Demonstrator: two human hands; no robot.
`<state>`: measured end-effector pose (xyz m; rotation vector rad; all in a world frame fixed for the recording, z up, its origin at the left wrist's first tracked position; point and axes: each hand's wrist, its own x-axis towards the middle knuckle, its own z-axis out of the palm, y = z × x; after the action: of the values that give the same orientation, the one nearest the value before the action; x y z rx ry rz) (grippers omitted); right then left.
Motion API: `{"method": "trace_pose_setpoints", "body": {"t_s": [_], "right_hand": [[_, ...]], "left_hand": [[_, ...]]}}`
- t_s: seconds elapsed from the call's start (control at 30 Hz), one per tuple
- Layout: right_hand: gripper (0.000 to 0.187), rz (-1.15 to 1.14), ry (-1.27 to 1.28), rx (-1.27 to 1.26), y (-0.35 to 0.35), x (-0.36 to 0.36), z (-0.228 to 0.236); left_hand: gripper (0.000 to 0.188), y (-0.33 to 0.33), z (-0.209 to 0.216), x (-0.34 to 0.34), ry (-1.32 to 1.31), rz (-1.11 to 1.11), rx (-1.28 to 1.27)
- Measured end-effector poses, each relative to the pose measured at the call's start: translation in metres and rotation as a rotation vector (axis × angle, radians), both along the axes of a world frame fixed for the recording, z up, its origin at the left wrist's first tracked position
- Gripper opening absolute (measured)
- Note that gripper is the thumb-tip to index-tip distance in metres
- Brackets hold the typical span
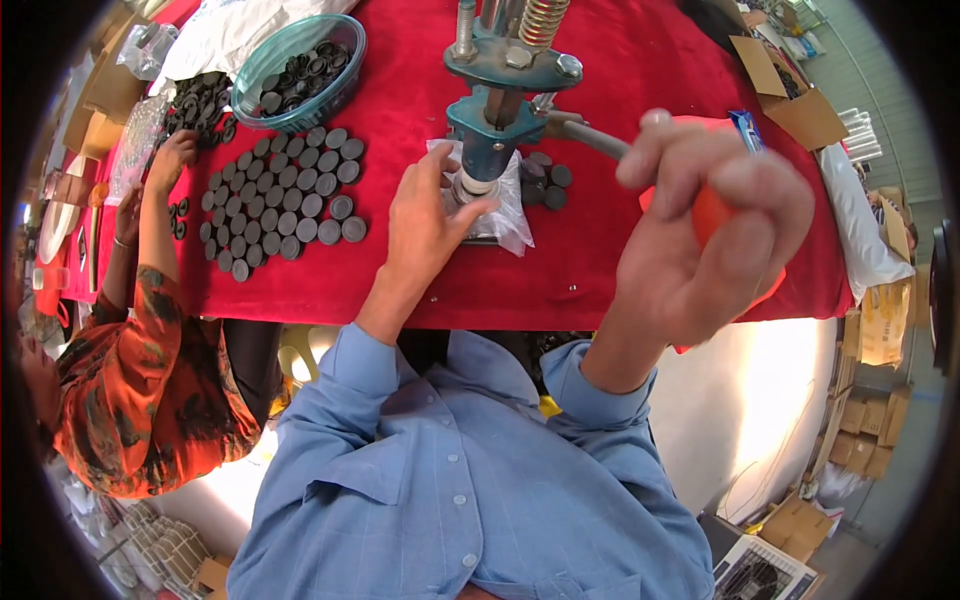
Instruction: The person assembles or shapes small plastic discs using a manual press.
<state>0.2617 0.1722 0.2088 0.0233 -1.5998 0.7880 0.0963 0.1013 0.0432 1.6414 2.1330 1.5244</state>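
Observation:
A dark teal hand press (490,135) with a spring stands on the red cloth in front of me. My left hand (422,210) is at its foot, thumb and fingers curved around a small round part (470,188) under the ram. Clear plastic (515,215) lies beneath that part. My right hand (710,235) is raised to the right, fingers curled at the end of the press's grey lever (595,138). Something orange-red shows between those fingers; the lever's end is hidden. Round dark grey caps (285,200) lie in a group left of my left hand.
Several more caps (545,180) lie right of the press. A teal basket (300,118) of black parts stands at the back left. At the left, a co-worker's hand (178,150) reaches into a black pile (205,100). An open cardboard box (800,115) is at the far right.

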Motion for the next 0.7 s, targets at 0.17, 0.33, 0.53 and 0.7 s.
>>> {"method": "trace_pose_setpoints", "body": {"t_s": [0.17,0.33,0.53,0.7], "right_hand": [[0.025,0.001,-0.002,-0.036,-0.039,0.015,-0.039],[0.023,-0.137,0.001,-0.124,-0.07,0.026,-0.086],[0.019,-0.147,-0.022,-0.061,-0.064,0.027,-0.085],[0.024,-0.095,-0.003,-0.008,-0.05,0.024,-0.063]], "left_hand": [[0.029,-0.06,-0.002,-0.035,0.145,0.173,0.002],[0.029,-0.1,-0.017,-0.045,0.34,0.236,-0.151],[0.032,-0.104,-0.028,-0.047,0.284,0.248,-0.128],[0.031,-0.085,-0.03,-0.046,0.137,0.203,-0.112]]}}
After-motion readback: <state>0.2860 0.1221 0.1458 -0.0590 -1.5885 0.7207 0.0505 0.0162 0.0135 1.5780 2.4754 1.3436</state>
